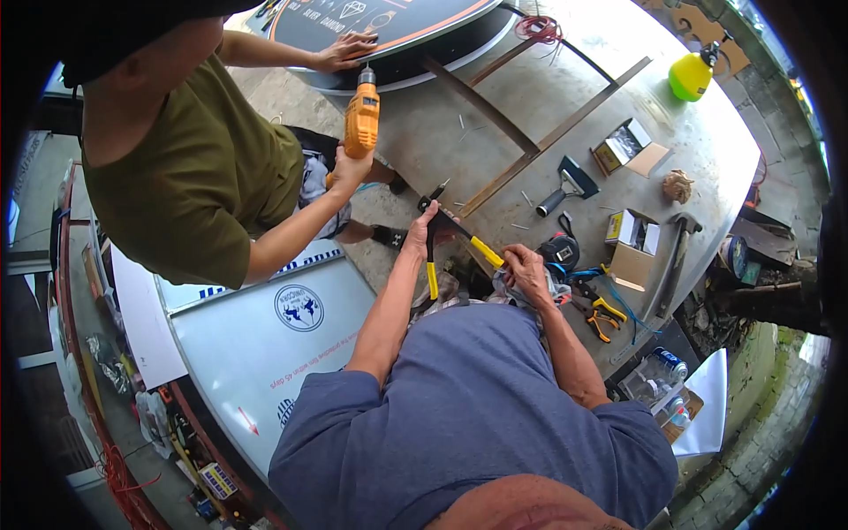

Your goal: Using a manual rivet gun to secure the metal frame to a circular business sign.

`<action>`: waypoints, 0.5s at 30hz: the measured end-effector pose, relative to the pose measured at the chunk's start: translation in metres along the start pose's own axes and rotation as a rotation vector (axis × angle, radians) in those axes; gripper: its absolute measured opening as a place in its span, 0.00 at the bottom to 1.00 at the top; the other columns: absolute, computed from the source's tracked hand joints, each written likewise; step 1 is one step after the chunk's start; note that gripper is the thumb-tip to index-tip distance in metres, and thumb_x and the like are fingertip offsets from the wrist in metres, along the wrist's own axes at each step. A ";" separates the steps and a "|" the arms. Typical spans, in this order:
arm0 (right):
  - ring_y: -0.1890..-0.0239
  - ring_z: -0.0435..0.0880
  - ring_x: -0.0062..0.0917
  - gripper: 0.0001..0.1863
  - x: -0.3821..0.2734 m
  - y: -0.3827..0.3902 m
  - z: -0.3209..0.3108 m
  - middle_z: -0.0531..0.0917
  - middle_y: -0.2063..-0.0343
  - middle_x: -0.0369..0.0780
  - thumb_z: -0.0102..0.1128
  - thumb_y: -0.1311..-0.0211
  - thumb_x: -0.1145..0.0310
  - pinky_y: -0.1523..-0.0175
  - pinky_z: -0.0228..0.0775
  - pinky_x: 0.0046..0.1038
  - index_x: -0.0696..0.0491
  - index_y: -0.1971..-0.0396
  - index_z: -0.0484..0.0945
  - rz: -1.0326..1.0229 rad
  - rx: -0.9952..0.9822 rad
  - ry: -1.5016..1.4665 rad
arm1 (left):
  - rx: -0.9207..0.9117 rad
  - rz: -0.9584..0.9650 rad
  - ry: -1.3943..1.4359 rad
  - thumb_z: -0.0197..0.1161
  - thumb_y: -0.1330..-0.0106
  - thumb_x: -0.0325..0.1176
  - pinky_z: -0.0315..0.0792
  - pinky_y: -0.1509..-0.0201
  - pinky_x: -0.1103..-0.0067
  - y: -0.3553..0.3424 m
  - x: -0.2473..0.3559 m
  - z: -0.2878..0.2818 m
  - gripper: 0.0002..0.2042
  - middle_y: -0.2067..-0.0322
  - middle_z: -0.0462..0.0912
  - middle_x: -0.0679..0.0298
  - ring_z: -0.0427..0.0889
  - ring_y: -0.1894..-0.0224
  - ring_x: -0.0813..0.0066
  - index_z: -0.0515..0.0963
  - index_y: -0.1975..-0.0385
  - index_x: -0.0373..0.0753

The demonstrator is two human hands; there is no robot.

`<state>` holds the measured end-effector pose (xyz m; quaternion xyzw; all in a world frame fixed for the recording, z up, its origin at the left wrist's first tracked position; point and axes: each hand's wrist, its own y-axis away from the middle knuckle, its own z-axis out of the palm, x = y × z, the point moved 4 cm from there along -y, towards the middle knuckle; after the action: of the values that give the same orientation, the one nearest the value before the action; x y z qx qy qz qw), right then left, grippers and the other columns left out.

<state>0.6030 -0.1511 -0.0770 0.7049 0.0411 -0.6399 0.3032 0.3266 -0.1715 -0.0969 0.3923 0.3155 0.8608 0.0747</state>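
A hand riveter (456, 224) with black arms and yellow grips is in front of my chest, its handles spread apart. My left hand (424, 231) is closed round it near the head, whose pointed nose tilts up and away. My right hand (527, 272) has its fingers curled at the end of the right yellow grip. To my left, a co-worker's hand grips an orange power drill (362, 124), its chuck at the rim of a round black sign (397, 35). The co-worker's other hand lies flat on the sign's face.
The metal table (707, 177) bears a flat frame (539, 146), a scraper (570, 185), a tape measure (560, 252), a hammer (678, 261), pliers (603, 318), two opened small boxes and a yellow-green sprayer (693, 72). A film-covered panel (265, 353) lies at my left.
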 end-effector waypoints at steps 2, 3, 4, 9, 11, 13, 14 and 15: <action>0.83 0.80 0.17 0.10 -0.001 0.000 0.001 0.81 0.78 0.38 0.55 0.29 0.71 0.82 0.72 0.21 0.61 0.56 0.81 -0.005 -0.010 0.011 | 0.009 -0.012 -0.007 0.66 0.37 0.59 0.85 0.67 0.70 0.001 0.001 -0.002 0.23 0.66 0.87 0.60 0.89 0.61 0.65 0.80 0.62 0.43; 0.83 0.80 0.17 0.10 0.000 0.000 0.001 0.81 0.78 0.38 0.55 0.29 0.71 0.82 0.72 0.21 0.61 0.56 0.81 0.003 -0.015 0.008 | 0.001 -0.025 -0.017 0.66 0.38 0.60 0.85 0.67 0.71 0.001 -0.001 -0.002 0.24 0.66 0.88 0.58 0.89 0.61 0.66 0.80 0.62 0.42; 0.83 0.80 0.17 0.10 0.000 0.000 0.001 0.81 0.78 0.38 0.55 0.29 0.71 0.82 0.72 0.21 0.61 0.56 0.81 0.008 -0.015 0.013 | 0.007 -0.021 -0.041 0.66 0.39 0.62 0.85 0.66 0.73 0.002 -0.002 -0.003 0.26 0.65 0.88 0.55 0.90 0.63 0.67 0.81 0.63 0.40; 0.85 0.79 0.17 0.09 -0.001 0.002 0.003 0.81 0.80 0.37 0.55 0.29 0.71 0.82 0.70 0.21 0.59 0.57 0.81 -0.011 -0.003 0.013 | 0.017 -0.025 -0.055 0.66 0.39 0.62 0.85 0.65 0.70 0.001 -0.005 -0.009 0.27 0.65 0.88 0.56 0.90 0.63 0.66 0.81 0.62 0.41; 0.85 0.79 0.16 0.09 -0.003 0.003 0.004 0.81 0.80 0.37 0.55 0.28 0.71 0.82 0.70 0.21 0.59 0.57 0.81 0.005 -0.008 0.001 | 0.026 -0.026 -0.053 0.66 0.39 0.62 0.85 0.65 0.70 0.001 -0.006 -0.010 0.27 0.65 0.88 0.55 0.90 0.64 0.66 0.81 0.62 0.40; 0.85 0.79 0.16 0.09 -0.004 0.003 0.003 0.81 0.80 0.36 0.55 0.28 0.70 0.83 0.70 0.21 0.59 0.57 0.82 0.005 -0.005 0.016 | 0.017 -0.027 -0.041 0.66 0.39 0.62 0.85 0.65 0.71 0.001 -0.005 -0.009 0.27 0.65 0.88 0.54 0.90 0.65 0.65 0.81 0.62 0.39; 0.85 0.79 0.16 0.10 -0.002 0.002 0.003 0.80 0.81 0.36 0.56 0.28 0.70 0.83 0.70 0.21 0.59 0.58 0.82 0.004 -0.001 0.017 | 0.025 -0.029 -0.040 0.66 0.39 0.62 0.85 0.65 0.71 0.001 -0.004 -0.008 0.27 0.65 0.88 0.54 0.90 0.65 0.65 0.81 0.62 0.39; 0.85 0.79 0.16 0.10 -0.001 0.002 0.003 0.80 0.81 0.36 0.56 0.28 0.70 0.83 0.70 0.21 0.59 0.58 0.82 0.009 -0.005 0.015 | 0.017 -0.023 -0.034 0.66 0.39 0.62 0.85 0.65 0.71 0.001 -0.004 -0.007 0.27 0.65 0.88 0.54 0.90 0.65 0.65 0.81 0.62 0.39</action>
<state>0.6007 -0.1538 -0.0759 0.7093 0.0420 -0.6331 0.3073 0.3245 -0.1770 -0.1023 0.4039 0.3261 0.8503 0.0864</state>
